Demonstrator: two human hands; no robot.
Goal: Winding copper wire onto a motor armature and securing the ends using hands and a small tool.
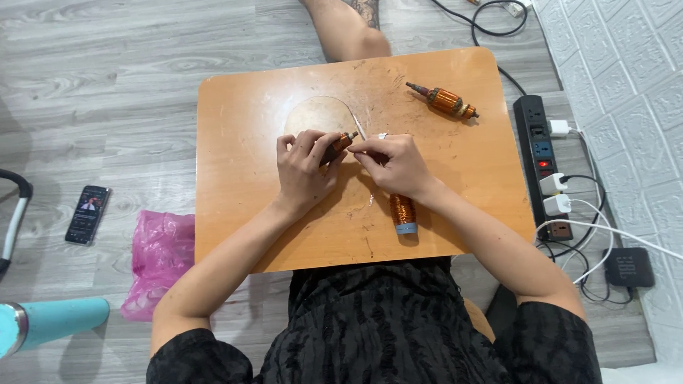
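My left hand (304,169) grips a small motor armature (339,144) with copper windings over the middle of a low wooden table (242,142). My right hand (393,162) pinches a thin copper wire (358,126) right at the armature's tip. A spool of copper wire (403,212) stands on the table just under my right wrist. A second copper-wound armature (445,101) lies at the table's far right, apart from both hands.
A black power strip (542,153) with white plugs and cables lies on the floor at the right, by a small black box (629,267). On the left floor are a phone (88,213), a pink plastic bag (160,256) and a teal bottle (50,323). Someone's leg (348,28) shows beyond the table.
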